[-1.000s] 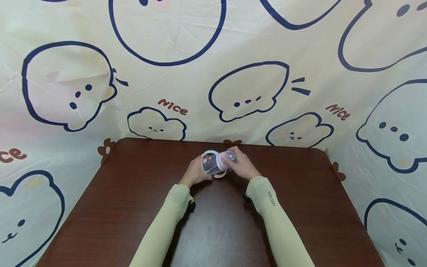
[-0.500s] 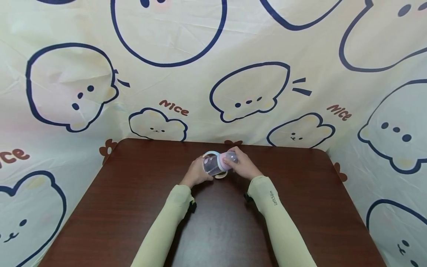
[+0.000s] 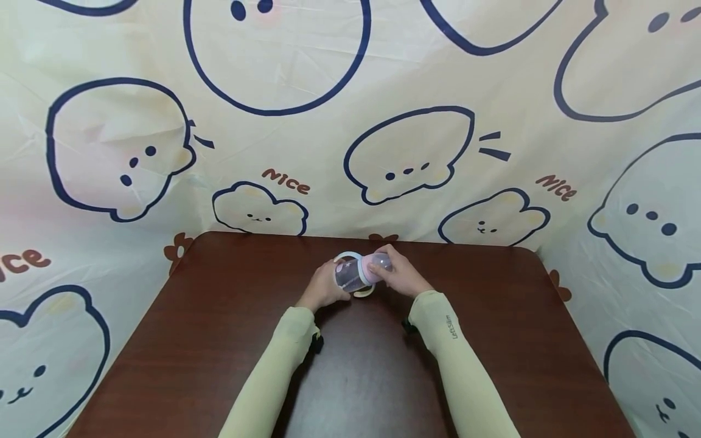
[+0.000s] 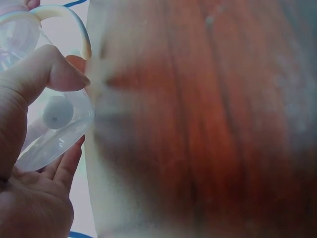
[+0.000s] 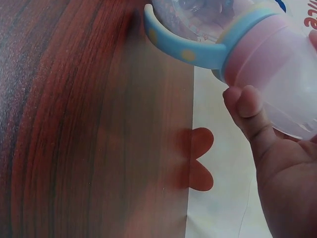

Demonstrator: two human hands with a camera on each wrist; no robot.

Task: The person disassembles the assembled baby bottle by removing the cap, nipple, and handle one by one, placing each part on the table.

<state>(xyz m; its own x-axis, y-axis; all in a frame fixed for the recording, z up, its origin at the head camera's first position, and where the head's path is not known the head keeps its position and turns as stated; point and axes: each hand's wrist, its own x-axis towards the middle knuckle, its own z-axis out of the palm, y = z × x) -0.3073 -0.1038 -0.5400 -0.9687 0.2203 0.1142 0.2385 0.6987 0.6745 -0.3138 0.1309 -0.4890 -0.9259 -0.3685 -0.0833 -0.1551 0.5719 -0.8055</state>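
Observation:
A baby bottle (image 3: 348,277) is held tilted above the far part of the table, between both hands. It has a clear body, a pink collar (image 5: 262,49), a clear domed cap (image 5: 294,87) and two curved handles, one of them a blue handle (image 5: 190,52) with yellow dots. My left hand (image 3: 322,286) grips the body near its base, thumb on one side and fingers underneath. Inside the clear body (image 4: 79,111) sits a pale round weight (image 4: 58,112). At the other end, my right hand (image 3: 404,275) grips the collar and cap, its thumb at the collar's lower edge.
The dark brown wooden table (image 3: 361,377) ends at a far edge just beyond the hands. Behind and at both sides hangs a cream cloth (image 3: 323,140) printed with cartoon outlines.
Both hands keep their grip on the baby bottle in nearly the same place. The whole head view has shifted slightly downward.

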